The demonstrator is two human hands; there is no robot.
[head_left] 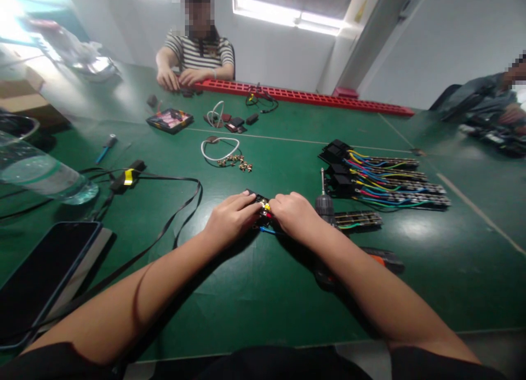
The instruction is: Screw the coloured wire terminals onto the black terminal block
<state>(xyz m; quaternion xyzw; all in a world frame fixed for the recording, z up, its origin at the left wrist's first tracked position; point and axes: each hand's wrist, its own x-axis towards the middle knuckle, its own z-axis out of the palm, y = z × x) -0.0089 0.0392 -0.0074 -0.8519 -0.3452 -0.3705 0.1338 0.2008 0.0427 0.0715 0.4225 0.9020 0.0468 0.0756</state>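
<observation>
In the middle of the table my left hand [234, 218] is closed around a black block [253, 195] with metal contacts. My right hand [293, 213] is closed against its right side, fingers bent over the coloured wires [269, 230] that come out there. Yellow and red bits show between the two hands; most of the block and wires is hidden by the fingers. A power drill [324, 205] lies beside my right hand, partly covered by my right forearm, its bit pointing away. Beyond my hands several small brass screws [245, 166] lie loose near a white cable loop [219, 159].
To the right lie several black blocks with coloured wires [386, 180] and a wired strip [361, 220]. At left are a phone [45, 276], a bottle [49, 172] and black cables [193, 181]. A red slotted rail [312, 95] crosses the back; co-workers [199, 54] sit beyond and right.
</observation>
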